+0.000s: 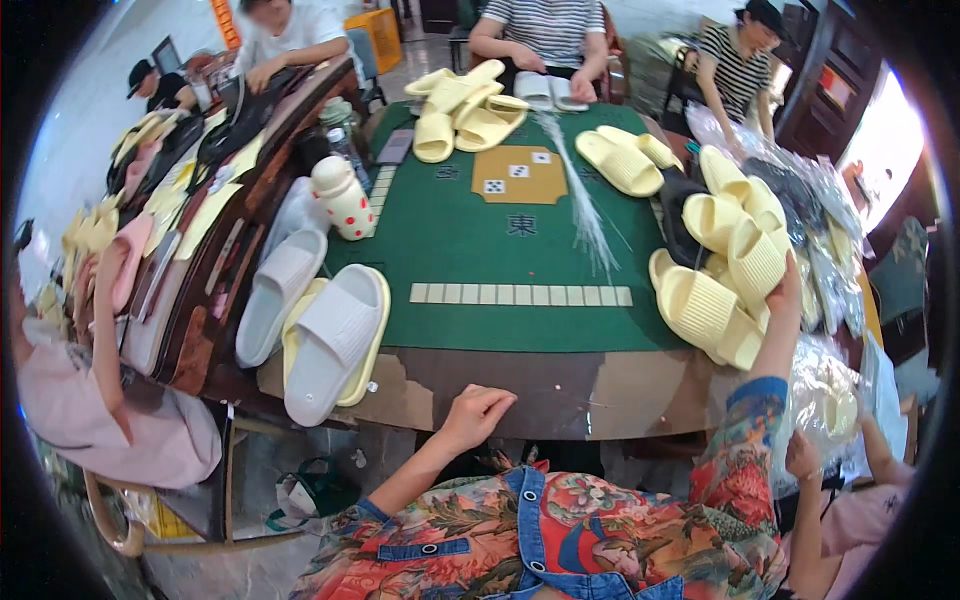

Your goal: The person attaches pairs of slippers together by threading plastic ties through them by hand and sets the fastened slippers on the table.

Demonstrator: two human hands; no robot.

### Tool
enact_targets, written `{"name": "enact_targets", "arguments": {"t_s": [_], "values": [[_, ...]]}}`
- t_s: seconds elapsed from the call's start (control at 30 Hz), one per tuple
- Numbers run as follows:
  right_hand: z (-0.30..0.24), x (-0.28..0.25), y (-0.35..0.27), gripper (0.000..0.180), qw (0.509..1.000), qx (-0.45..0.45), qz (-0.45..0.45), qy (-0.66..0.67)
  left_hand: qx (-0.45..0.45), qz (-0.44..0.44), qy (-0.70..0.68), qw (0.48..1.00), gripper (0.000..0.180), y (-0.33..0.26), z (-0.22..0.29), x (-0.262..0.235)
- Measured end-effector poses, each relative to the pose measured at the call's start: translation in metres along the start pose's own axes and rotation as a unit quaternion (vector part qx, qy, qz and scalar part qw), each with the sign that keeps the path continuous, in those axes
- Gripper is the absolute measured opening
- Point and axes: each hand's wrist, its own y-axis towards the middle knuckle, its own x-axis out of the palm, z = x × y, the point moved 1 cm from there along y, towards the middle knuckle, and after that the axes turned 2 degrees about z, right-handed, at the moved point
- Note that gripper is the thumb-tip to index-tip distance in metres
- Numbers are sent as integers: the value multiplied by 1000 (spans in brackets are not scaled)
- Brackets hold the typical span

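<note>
My right hand (787, 292) reaches to the right side of the table, its fingers around the edge of a ribbed pale yellow slipper (757, 258) in a heap. Beneath and beside it lie several more yellow slippers (700, 303). By the table's near edge, my left hand (475, 415) is loosely closed, with nothing visible in it. To its left, a grey slipper (335, 345) rests on top of a yellow slipper (352, 393). Another grey slipper (283, 300) leans next to that pair.
On the green table mat (450, 250) lie a row of white tiles (520, 294) and a bundle of clear plastic strands (588, 210). A red-dotted white bottle (342, 197) stands left; plastic bags (825, 250) crowd the right. Across the table, a person (540, 45) handles white slippers (550, 90).
</note>
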Motion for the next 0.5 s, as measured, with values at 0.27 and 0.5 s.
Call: {"name": "enact_targets", "arguments": {"t_s": [0.27, 0.5], "values": [[-22, 73, -35, 43, 975, -213, -59, 21, 26, -2, 4, 1000, 10, 4, -2, 3], [-24, 174, -140, 39, 958, -242, -154, 25, 29, -84, -98, 991, 10, 10, 17, -27]]}}
